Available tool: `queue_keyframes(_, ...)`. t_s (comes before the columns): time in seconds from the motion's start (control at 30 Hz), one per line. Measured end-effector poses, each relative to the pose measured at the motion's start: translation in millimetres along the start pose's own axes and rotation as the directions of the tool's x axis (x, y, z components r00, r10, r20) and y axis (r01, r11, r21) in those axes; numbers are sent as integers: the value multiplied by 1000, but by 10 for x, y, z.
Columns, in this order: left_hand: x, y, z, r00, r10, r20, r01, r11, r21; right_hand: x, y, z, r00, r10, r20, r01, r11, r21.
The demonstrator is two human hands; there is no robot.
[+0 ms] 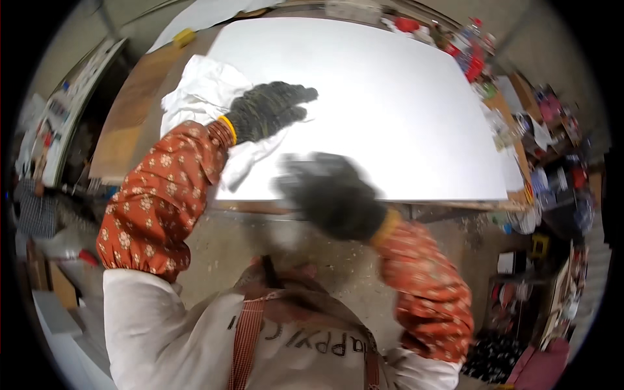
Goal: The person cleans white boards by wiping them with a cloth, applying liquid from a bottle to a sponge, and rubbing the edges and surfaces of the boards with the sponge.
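Workbench (120, 130) beneath a white rectangular sheet (390, 110) that reaches its near edge. Crumpled white cloth (198, 88) lies across the sheet's left part. The gloved right hand (328, 192) is over the near edge; motion blur means I cannot tell whether its fingers grip anything. The gloved left hand (273, 110) rests on the cloth, fingers extended rightward. Uneven pressure through bunched folds could crease or shift the sheet. Glare hides surface detail; the left glove covers part of the cloth.
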State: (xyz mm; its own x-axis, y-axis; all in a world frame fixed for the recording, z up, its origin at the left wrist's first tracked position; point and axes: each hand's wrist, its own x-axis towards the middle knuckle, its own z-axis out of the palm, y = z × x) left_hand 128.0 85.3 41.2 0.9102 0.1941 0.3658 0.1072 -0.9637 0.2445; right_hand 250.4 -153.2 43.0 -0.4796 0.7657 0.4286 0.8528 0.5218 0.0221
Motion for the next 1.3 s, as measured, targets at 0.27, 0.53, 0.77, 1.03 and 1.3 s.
queue_keyframes(0.27,-507,-427,-171,989,-142,-35,144,988,50,-1492,653,-624,925,298,234,-186,895,-406)
queue_keyframes(0.53,-312,-379,119,974,-162,-160,154,986,-61,806,-325,251,892,36,450,-183,940,289)
queue_keyframes(0.77,-493,-357,1,936,-305,-175,279,947,-158,26,-314,139,996,-31,87,59,936,-346)
queue_keyframes(1.03,-592,-389,-12,931,-338,-140,297,921,-251,618,-644,491,988,-121,96,145,943,-301)
queue_keyframes(1.3,-600,-642,307,877,-105,-470,52,991,-124,517,-906,570,991,28,134,29,913,-407)
